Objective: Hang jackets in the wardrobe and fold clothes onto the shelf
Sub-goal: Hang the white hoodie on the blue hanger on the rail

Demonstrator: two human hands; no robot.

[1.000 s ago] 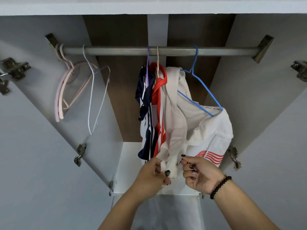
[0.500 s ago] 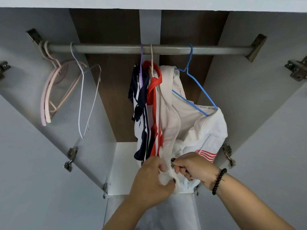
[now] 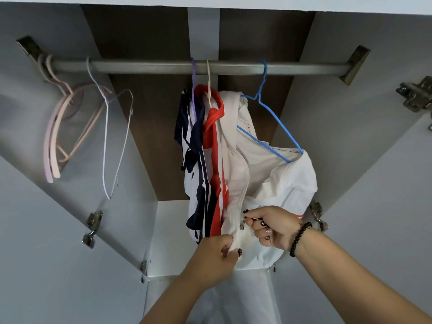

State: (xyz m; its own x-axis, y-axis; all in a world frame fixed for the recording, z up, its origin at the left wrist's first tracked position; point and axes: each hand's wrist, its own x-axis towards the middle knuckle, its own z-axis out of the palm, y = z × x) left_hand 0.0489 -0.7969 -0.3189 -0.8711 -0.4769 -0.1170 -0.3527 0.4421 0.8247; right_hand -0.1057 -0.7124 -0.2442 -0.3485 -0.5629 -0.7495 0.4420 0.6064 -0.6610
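1. Left hand (image 3: 216,252) pinches the white jacket (image 3: 275,181) hem; jacket hangs above it on the blue hanger (image 3: 271,127).
2. Right hand (image 3: 268,224), just above-right of the left, pinches the zipper pull (image 3: 243,224).

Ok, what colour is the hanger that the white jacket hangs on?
Blue: a thin blue wire hanger, hooked on the rail. The head view, the only one, shows it clearly.

arms bare | dark nail polish | black bead bracelet (image 3: 300,238), right wrist
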